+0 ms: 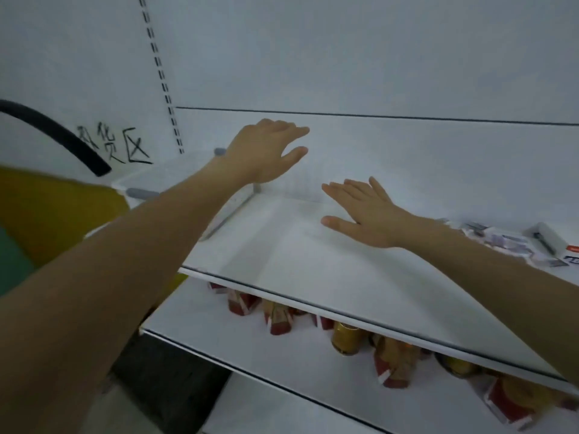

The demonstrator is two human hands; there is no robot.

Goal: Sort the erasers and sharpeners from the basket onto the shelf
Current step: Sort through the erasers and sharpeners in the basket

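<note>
Head view: both bare arms reach fwd over a white shelf (313, 261). Left hand (266, 148) is raised above the shelf's back-left area, palm down, fingers (294, 130) spread & empty, thumb apart from the rest. Right hand (366, 211) is lower & nearer the camera, also palm down, fingers (354, 187) splayed wide, nothing held; can't tell if the palm touches the shelf or hovers just over it. The two hands are apart, w/ bare white shelf between them.

A clear divider (228, 211) w/ grey clips stands upright on the shelf under the left forearm, running front to back. At the far right of the same shelf lies a small heap of packaged stationery items (513, 242), white & grey w/ dark marks, just beyond the right wrist; too blurred to tell erasers from sharpeners. No basket in frame.

On the shelf below (219, 327), red & gold packs (275, 317) & a gold can (346, 339) show under the upper shelf's front edge. Back wall (376, 57) is white, w/ a slotted upright rail (163, 79) at left. Black handwritten characters (116, 145) are on the panel left of the rail, w/ a black curved tube (56, 136) crossing in front. Yellow & green shapes (47, 214) at far left, blurred
</note>
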